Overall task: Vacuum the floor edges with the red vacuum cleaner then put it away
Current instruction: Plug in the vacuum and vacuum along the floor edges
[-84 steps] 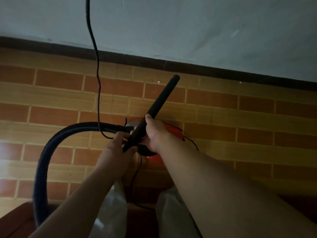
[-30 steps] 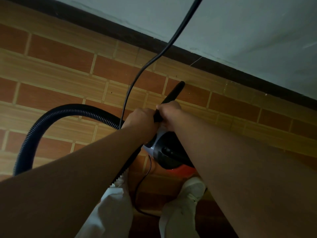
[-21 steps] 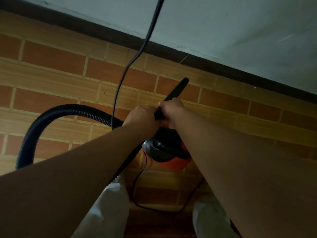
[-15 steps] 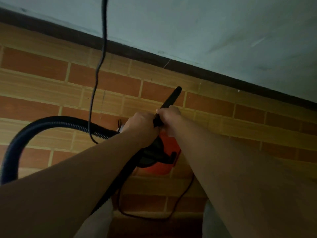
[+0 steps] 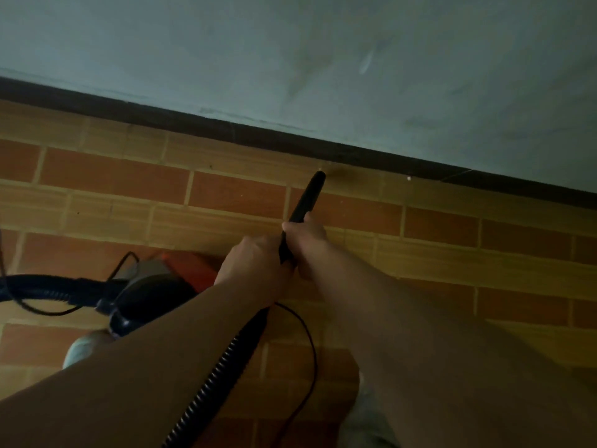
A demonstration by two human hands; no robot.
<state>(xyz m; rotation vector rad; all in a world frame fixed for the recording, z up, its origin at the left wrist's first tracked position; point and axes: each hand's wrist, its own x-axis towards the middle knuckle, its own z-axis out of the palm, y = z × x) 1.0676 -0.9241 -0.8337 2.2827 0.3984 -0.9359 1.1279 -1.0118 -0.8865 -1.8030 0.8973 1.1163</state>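
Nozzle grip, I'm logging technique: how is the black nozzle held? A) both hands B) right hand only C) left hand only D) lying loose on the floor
A: the left hand and the right hand both grip the nozzle.

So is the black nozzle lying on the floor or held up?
Held up, tilted. The left hand and right hand grip the nozzle, its tip aimed at the floor by the baseboard. Touching or not: cannot tell.

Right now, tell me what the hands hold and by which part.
Both the left hand and right hand grip the vacuum's black nozzle at its lower end, near the hose; the left sits lower.
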